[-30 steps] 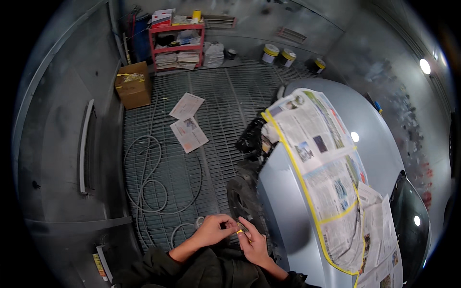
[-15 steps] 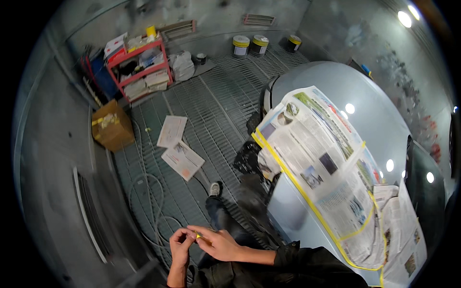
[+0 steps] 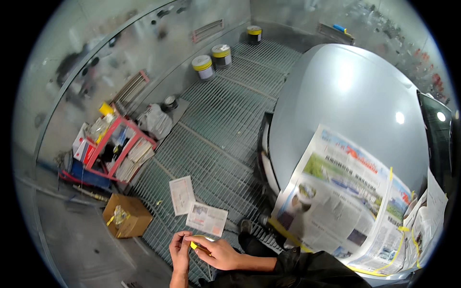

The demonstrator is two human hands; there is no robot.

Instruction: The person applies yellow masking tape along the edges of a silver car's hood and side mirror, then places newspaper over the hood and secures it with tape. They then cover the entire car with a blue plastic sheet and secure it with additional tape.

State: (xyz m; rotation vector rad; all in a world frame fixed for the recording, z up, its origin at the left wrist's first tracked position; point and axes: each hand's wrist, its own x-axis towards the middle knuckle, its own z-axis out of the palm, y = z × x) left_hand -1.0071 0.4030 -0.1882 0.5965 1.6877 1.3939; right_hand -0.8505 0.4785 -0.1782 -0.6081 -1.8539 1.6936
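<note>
My left hand (image 3: 180,253) and my right hand (image 3: 222,254) meet at the lower middle, fingertips close together. Between them shows yellow masking tape (image 3: 194,245), with a pale curved edge like a roll's partly covered by the right fingers. The right hand is closed around it, while the left thumb and fingers pinch at its end. To the right stands a silver car (image 3: 331,77), its near part covered by newspaper sheets (image 3: 331,206) edged with yellow tape.
Two printed sheets (image 3: 206,218) lie on the grated floor (image 3: 225,110). At left are a cardboard box (image 3: 137,218) with crumpled scraps and a red shelf unit (image 3: 113,144) with papers. Lidded cans (image 3: 203,68) and a plastic bag (image 3: 156,122) stand along the wall.
My view has turned and shifted, bringing more of the car's hood into sight. The hands stay together at the tape, and more yellow now shows between them.
</note>
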